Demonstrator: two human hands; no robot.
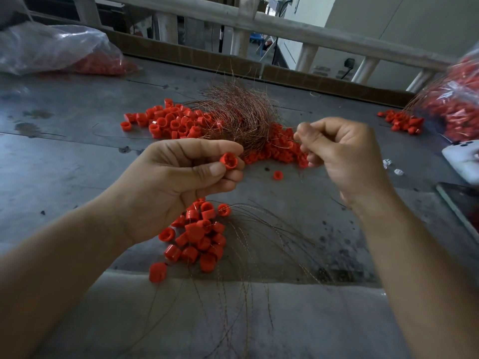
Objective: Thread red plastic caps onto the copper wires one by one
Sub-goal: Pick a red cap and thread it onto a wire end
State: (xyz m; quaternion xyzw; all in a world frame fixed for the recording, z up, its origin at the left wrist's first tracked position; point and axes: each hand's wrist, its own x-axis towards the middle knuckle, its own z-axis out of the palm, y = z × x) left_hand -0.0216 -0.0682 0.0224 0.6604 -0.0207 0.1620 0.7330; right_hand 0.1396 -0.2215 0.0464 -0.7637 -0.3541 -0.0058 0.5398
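Above the grey table [64, 156], the left hand [181, 174] pinches one red cap [229, 160] between thumb and forefinger, open mouth turned toward the right hand [344, 156]. That hand's thumb and forefinger are pressed together on a thin copper wire [281, 147], which runs roughly level, leftward from the fingers toward the cap and not yet touching it. Cap and wire tip need lining up, I judge. One cap is held and one wire; a stray cap [278, 175] lies between the hands. Loose caps [171, 123], the wire bundle [241, 112] and the threaded pile [197, 239] are too many to count.
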